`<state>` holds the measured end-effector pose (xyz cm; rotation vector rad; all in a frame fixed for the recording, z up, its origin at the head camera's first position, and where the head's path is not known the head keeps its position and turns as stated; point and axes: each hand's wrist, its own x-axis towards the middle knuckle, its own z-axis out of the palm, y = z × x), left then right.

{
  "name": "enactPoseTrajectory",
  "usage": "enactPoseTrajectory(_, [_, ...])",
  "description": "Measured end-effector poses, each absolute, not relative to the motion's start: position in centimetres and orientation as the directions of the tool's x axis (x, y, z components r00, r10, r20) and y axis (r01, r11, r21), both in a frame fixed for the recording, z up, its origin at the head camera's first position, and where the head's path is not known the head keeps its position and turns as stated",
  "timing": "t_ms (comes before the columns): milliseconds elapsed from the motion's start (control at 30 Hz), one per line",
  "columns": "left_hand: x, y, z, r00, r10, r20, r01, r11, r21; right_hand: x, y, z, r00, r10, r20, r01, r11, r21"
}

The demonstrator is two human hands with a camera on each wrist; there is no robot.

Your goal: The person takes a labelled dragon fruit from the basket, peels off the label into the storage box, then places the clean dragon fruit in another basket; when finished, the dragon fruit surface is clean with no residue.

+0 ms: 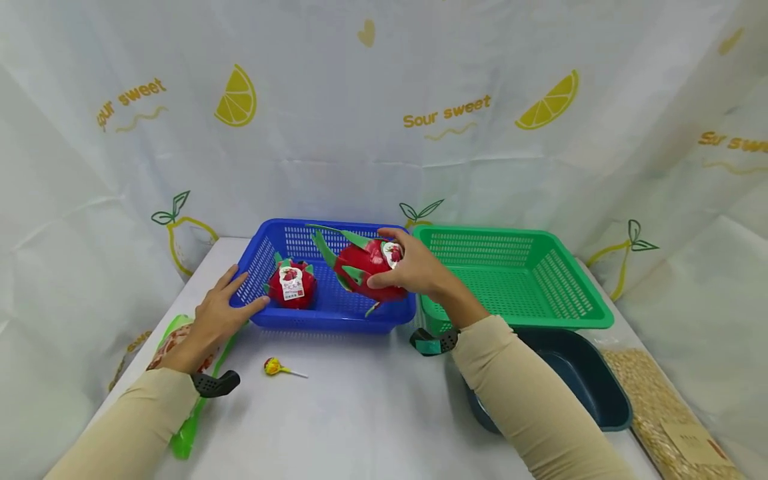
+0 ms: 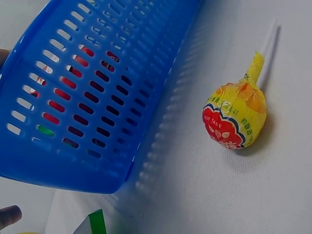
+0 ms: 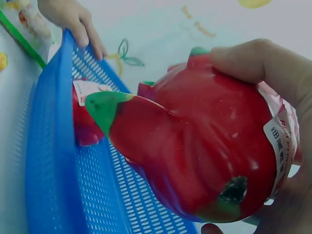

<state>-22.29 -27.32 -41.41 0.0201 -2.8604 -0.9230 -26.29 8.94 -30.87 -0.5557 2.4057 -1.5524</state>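
Over blue basket (image 1: 327,321), right hand (image 1: 418,264) gripping pitaya (image 1: 364,261)

Red dragon fruit (image 1: 367,257) w/ green scale tips, wht label (image 1: 393,254), in R hand (image 1: 417,267) over blue basket (image 1: 336,321)

We're bright and even in the head view, soft light across the white curtain (image 1: 330,133), faint shadow on the desk (image 1: 336,413) below the blue basket (image 1: 330,321). Over to the left wrist: dimmer, greyer, light dotting through slots, lollipop (image 2: 234,117) sharp. Right wrist, we catch glare on the held dragon fruit (image 3: 209,136), curtain washed out and soft behind.
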Motion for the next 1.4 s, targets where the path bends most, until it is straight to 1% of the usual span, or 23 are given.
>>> enactPoseTrajectory(200, [-22.3, -27.3, -41.4, -0.991, -0.056, 0.122, 0.028, 0.803, 0.595, -22.7, 10.7, -32.1, -0.887, -0.445, 0.123, -0.284, 0.315, -0.906])
enactPoseTrajectory(400, [-22.3, -27.3, -41.3, -0.991, -0.061, 0.119, 0.022, 0.801, 0.598, -18.9, 11.7, -34.0, -0.876, -0.443, 0.191, -0.337, 0.279, -0.899])
enactPoseTrajectory(533, [-22.3, -27.4, -41.3, -0.991, -0.058, 0.119, 0.025, 0.799, 0.6, -17.1, 12.0, -35.5, -0.868, -0.452, 0.203, -0.339, 0.244, -0.909])
enactPoseTrajectory(767, [-22.1, -27.5, -41.3, -0.991, -0.048, 0.122, 0.036, 0.793, 0.608, -14.9, 12.2, -38.1, -0.866, -0.465, 0.184, -0.305, 0.2, -0.931])
enactPoseTrajectory(967, [-22.2, -27.4, -41.4, -0.991, -0.045, 0.129, 0.045, 0.785, 0.618, -13.7, 12.1, -40.6, -0.862, -0.486, 0.145, -0.266, 0.189, -0.945])
enactPoseTrajectory(1167, [-22.2, -27.5, -41.3, -0.99, -0.041, 0.133, 0.051, 0.781, 0.622, -13.8, 11.9, -42.8, -0.851, -0.511, 0.118, -0.24, 0.179, -0.954])
enactPoseTrajectory(1400, [-22.2, -27.4, -41.4, -0.992, -0.053, 0.116, 0.034, 0.767, 0.641, -14.2, 12.3, -44.5, -0.827, -0.541, 0.152, -0.309, 0.211, -0.927])
